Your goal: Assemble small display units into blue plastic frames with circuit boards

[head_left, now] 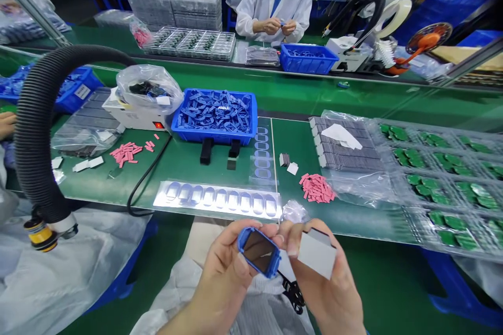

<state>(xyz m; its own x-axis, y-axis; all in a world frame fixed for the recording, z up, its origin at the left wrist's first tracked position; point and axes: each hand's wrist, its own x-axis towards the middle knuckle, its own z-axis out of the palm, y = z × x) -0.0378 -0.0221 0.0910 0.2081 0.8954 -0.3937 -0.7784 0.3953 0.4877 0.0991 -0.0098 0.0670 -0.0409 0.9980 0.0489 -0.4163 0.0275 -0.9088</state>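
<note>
- Nearest on my feed, the left hand [223, 269] has its fingers closed on the long sides of a blue casing [274, 268], just off the desk's [181, 165] near edge.
- I read the casing's long axis as slanting from upper left to lower right, dark screen [258, 251] facing up at my camera; which end is its top, I can't tell.
- The right hand [334, 293] pinches a pale card [316, 255], tilted down to the right; some fingers are hidden behind it.
- Below the casing I make out a black piece [293, 296], its attachment hidden.
- Beyond lie a strip of rounded films [220, 200] and pink pieces [316, 188], then a blue bin [220, 137] of blue parts.
- Farthest, a co-worker [275, 2] holds something too small for me to identify.
</note>
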